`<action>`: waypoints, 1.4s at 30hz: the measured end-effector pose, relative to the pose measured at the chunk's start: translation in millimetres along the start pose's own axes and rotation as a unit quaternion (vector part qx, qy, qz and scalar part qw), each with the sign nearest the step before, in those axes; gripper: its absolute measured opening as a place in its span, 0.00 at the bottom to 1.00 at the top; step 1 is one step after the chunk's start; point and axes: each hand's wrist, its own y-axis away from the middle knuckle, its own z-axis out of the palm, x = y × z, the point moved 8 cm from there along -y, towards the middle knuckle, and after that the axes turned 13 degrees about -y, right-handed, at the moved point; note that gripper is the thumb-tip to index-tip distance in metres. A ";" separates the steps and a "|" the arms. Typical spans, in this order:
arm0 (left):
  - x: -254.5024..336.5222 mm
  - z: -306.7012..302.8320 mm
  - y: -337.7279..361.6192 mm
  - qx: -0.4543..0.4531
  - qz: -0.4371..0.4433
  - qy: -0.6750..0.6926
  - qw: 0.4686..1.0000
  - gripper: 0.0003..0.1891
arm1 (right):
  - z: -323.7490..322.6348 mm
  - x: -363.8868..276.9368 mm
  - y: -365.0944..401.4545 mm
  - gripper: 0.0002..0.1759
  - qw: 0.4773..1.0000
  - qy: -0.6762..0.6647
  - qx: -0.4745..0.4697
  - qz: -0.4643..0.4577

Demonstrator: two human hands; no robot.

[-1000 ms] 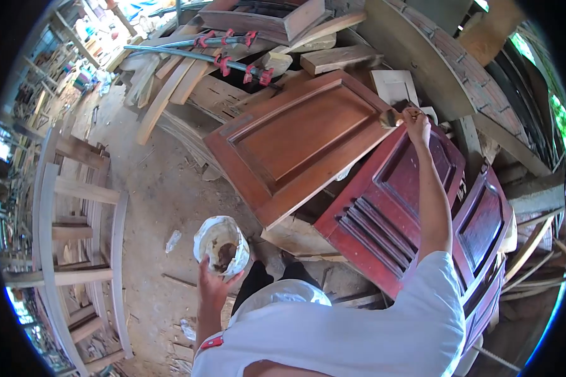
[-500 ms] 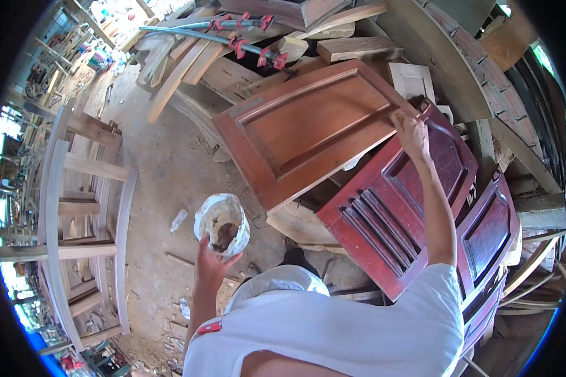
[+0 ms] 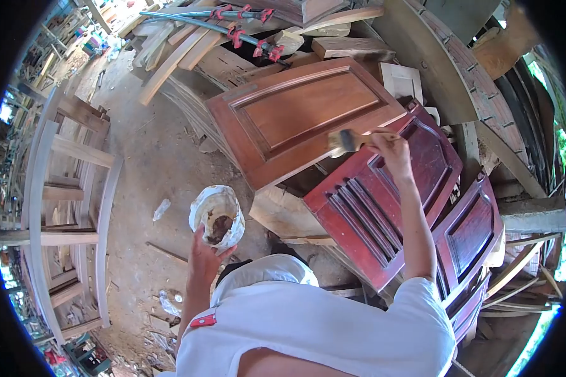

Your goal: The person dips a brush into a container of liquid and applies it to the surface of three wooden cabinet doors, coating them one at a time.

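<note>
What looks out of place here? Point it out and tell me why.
Crumpled clear plastic scraps lie on the dusty brown floor, left of the round white tub held in the left hand; they look like stray litter. The tub's inside is smeared brown, but no clear spill shows on the floor.

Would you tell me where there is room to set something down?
Brown floor looks open between the pale wooden frame and the stacked grey boards, beyond the crumpled clear plastic. Beyond the orange-brown wooden panel, rough lumber and red-fitted metal clamps crowd together.
</note>
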 end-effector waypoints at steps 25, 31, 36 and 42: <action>-11.1 -15.7 12.2 0.078 -0.035 -0.009 0.996 0.36 | 99.9 -52.9 34.1 0.05 0.869 0.403 -0.025 -0.285; -7.2 -19.7 -8.2 -0.013 -0.024 -0.024 0.999 0.37 | 204.2 -74.3 83.6 0.05 0.925 0.276 -0.111 -0.236; 2.5 -36.1 -14.1 -0.042 0.001 -0.032 0.999 0.39 | 245.9 -69.8 76.7 0.06 0.965 0.151 -0.169 -0.130; 12.4 -79.1 -6.8 -0.006 0.018 -0.003 1.000 0.38 | 293.7 -74.8 28.4 0.08 0.890 0.246 -0.378 -0.069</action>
